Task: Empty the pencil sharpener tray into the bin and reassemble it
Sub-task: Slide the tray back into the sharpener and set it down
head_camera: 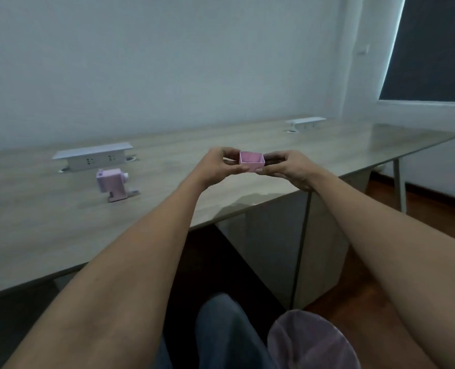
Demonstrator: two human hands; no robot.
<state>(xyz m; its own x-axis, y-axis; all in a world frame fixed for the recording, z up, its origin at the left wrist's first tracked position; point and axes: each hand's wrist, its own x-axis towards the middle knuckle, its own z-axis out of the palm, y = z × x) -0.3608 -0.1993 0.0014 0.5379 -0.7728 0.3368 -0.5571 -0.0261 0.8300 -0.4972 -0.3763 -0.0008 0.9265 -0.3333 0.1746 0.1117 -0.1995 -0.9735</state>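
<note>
Aloft above the bench, the pink tray is pinched between left hand and right hand; the sharpener stands well left.

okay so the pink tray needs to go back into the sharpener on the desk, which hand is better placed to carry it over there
Probably the left hand. The sharpener stands on the table off to the left, on that hand's side, and its fingers already pinch the tray. The right hand would have to cross over.
</note>
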